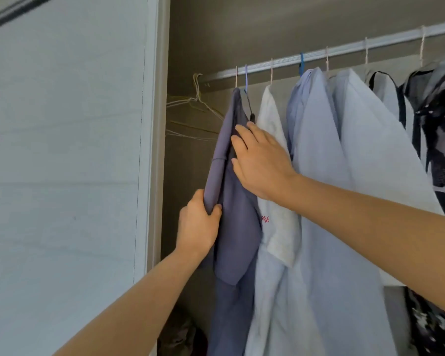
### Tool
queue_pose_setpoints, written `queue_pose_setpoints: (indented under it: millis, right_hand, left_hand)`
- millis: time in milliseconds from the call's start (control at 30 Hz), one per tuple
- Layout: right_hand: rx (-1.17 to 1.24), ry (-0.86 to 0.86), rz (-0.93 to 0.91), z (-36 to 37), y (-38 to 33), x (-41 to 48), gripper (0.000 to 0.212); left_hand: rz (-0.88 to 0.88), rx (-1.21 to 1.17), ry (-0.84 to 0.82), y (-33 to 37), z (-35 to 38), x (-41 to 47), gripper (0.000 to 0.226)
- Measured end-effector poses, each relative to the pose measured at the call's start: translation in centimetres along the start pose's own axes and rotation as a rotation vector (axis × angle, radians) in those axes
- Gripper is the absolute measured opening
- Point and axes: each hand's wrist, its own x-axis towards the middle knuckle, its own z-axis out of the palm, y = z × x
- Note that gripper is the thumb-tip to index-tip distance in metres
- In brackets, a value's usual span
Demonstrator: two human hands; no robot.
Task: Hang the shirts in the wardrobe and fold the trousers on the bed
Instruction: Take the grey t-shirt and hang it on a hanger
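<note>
The left hand [198, 224] grips a fold of the slate-blue shirt [238, 240], the leftmost garment on the wardrobe rail [344, 51]. The right hand [261, 163] lies flat against it, fingers straight. Its hanger [246, 78] is mostly hidden and its hem is cut off.

Thin wire hangers [190, 106] hang bunched at the left end of the wardrobe [216, 29] rail [344, 51]. A pale panel [62, 150] fills the left side. A dark, blurred heap of cloth [183, 335] lies in the wardrobe's bottom left corner.
</note>
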Motion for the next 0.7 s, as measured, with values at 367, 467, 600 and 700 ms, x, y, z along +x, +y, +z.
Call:
queue_pose_setpoints:
  millis: [367,467,600,700]
  right_hand:
    - [0.226,0.048,-0.118,-2.1,-1.9,-9.8,0.049]
    - [0.319,0.076,-0.158,-2.8,-3.7,-12.8,0.050]
    - [0.473,0.106,-0.196,-3.3,-6.5,-16.2,0.048]
    - [0.559,0.111,-0.223,-4.1,-8.8,-18.4,0.048]
  left_hand:
    - [-0.169,0.335,0.107,3.5,-3.2,-9.0,0.038]
    - [-0.200,0.396,0.129,4.3,-4.4,-12.0,0.037]
    - [-0.239,0.494,0.133,5.2,-6.4,-15.9,0.033]
    - [-0.217,0.704,0.103,5.4,-8.3,-19.4,0.035]
